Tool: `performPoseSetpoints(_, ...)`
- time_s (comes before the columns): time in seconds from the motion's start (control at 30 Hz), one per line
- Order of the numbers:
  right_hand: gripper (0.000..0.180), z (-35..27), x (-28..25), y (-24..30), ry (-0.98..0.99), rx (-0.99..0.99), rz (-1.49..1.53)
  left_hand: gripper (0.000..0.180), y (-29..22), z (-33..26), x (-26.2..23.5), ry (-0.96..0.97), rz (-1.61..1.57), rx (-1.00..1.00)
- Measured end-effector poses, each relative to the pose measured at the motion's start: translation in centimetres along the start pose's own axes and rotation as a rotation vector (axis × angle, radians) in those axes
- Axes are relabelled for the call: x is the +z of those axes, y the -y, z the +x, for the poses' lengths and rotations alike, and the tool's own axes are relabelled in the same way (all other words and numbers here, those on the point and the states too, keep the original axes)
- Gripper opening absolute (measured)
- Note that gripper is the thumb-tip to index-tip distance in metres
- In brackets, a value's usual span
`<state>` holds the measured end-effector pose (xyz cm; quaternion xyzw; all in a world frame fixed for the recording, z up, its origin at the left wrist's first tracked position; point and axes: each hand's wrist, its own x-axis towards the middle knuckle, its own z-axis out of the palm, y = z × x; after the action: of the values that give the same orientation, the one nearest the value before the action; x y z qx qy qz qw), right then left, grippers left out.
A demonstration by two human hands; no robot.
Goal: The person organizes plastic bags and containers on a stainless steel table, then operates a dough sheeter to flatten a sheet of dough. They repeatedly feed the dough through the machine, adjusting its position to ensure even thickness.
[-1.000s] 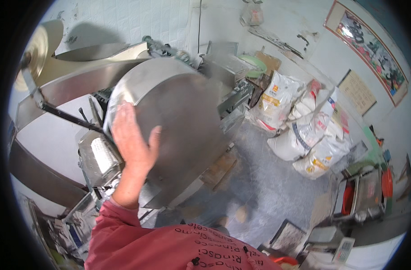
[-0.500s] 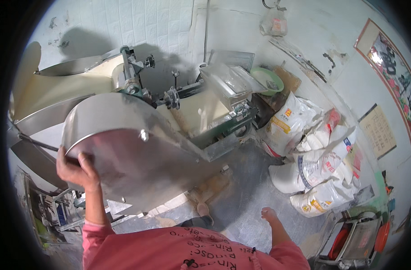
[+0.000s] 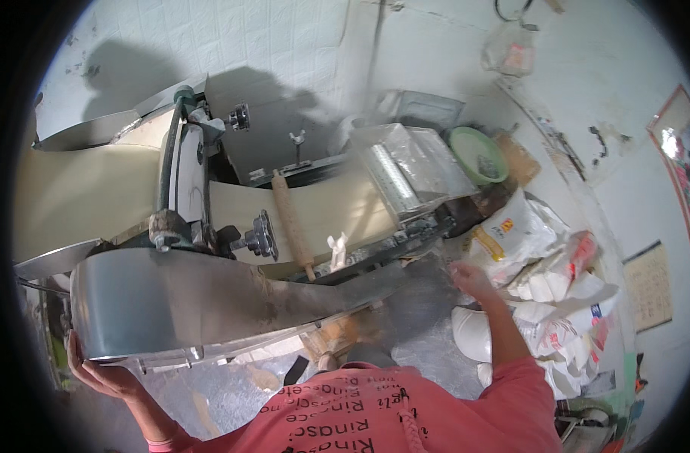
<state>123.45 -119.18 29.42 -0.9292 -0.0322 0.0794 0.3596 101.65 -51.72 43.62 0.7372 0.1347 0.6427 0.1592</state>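
Observation:
My left hand (image 3: 97, 371) grips the lower left corner of a big curved sheet-metal side panel (image 3: 186, 298), its fingers round the edge. The panel stands along the near side of a dough sheeting machine (image 3: 185, 174). A wide pale dough sheet (image 3: 95, 181) lies on the machine's left part, and more dough (image 3: 337, 204) runs beyond the rollers to the right. Across that right part rests a wooden rolling pin (image 3: 290, 223). Black handwheels (image 3: 263, 235) sit beside the rollers. My right hand (image 3: 473, 281) is held out near the machine's right end, blurred, with no object visible in it.
White woven sacks (image 3: 511, 241) crowd the floor at the right, against the wall. A clear plastic cover (image 3: 428, 170) stands over the machine's far right end, with a green basin (image 3: 478, 155) behind it. Framed pictures hang on the right wall.
The side panel has gone from tilted outward to upright along the machine, its held corner moving down with my left hand. My right hand has reached forward. The view has shifted.

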Motion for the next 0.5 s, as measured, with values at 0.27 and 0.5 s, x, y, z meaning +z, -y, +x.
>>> performPoseSetpoints(0.27, 0.024, 19.3, -6.6, 6.3, 0.041, -0.37, -0.239, 0.044, -11.6, 7.9, 1.5, 0.444, 0.423, 0.062)
performPoseSetpoints(0.5, 0.025, 28.4, -5.7, 8.3, 0.598, -0.393, -0.685, 0.031, -12.9, 13.6, 13.2, 0.81, 0.792, 0.219)
